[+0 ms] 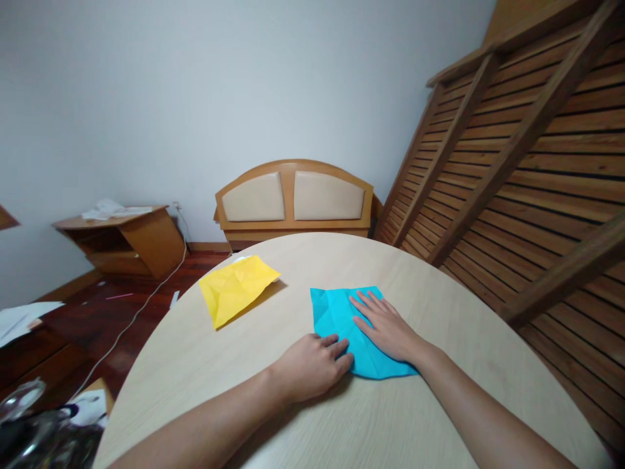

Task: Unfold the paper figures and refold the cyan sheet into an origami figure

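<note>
In the head view, a round, pale wooden table (205, 378) is seen from above, and on it a sheet of blue paper (336, 312) is laid flat, near the middle of the tabletop and a little toward the right. The right hand (385, 326) is pressed palm down on the blue paper, its fingers (364, 303) stretched out and slightly spread, pointing toward the upper left; nothing is gripped by it. The left hand (312, 365) is rested on the table at the near left edge of the same sheet, with its fingers curled loosely and the fingertips laid over the paper's lower edge; whether the edge is pinched cannot be told, since the underside of the fingers is hidden. Both forearms are extended from the bottom of the picture, bare. A creased sheet of yellow paper (237, 290) is placed well apart from the hands, toward the far left of the table, with one corner slightly lifted. Behind the table a wooden headboard (295, 195) with two padded panels is stood against the white wall. A slatted wooden frame (527, 150) is leaned at the right. At the left a low wooden cabinet (131, 241) is set on the dark floor.
</note>
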`<state>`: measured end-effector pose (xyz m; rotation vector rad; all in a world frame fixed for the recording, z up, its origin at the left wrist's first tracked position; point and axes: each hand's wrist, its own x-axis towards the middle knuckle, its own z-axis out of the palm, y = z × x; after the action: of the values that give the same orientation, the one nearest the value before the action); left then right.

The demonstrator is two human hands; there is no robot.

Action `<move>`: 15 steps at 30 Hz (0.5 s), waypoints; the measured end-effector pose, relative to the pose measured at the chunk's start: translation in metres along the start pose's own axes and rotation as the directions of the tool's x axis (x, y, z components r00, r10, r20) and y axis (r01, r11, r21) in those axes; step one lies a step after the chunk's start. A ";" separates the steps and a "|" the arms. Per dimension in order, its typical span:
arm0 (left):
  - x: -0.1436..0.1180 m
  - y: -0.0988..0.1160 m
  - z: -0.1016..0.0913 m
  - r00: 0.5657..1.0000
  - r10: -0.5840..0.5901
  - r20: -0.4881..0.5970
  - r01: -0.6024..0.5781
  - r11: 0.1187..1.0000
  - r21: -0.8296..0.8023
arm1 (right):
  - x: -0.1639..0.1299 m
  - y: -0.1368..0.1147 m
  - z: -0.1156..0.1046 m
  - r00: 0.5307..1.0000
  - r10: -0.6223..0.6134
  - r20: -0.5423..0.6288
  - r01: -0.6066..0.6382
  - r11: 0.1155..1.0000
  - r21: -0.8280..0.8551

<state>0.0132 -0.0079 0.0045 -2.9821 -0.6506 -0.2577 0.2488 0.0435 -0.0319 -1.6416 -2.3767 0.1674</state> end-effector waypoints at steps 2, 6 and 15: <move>0.001 -0.008 -0.002 0.998 0.058 -0.013 -0.057 0.997 0.054 | 0.000 0.006 -0.003 1.000 -0.018 -0.018 0.019 0.998 0.056; -0.002 -0.032 -0.025 0.991 0.115 -0.071 -0.107 0.988 0.107 | -0.003 -0.005 -0.017 0.992 -0.079 -0.099 0.094 0.983 0.156; -0.040 -0.098 -0.116 0.953 0.155 -0.262 -0.165 0.986 -0.017 | 0.024 -0.100 -0.041 0.854 -0.371 -0.365 0.365 0.927 -0.089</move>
<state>-0.0810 0.0515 0.1155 -2.9398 -0.3775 -0.6418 0.1613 0.0281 0.0341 -1.0669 -2.3291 -0.2216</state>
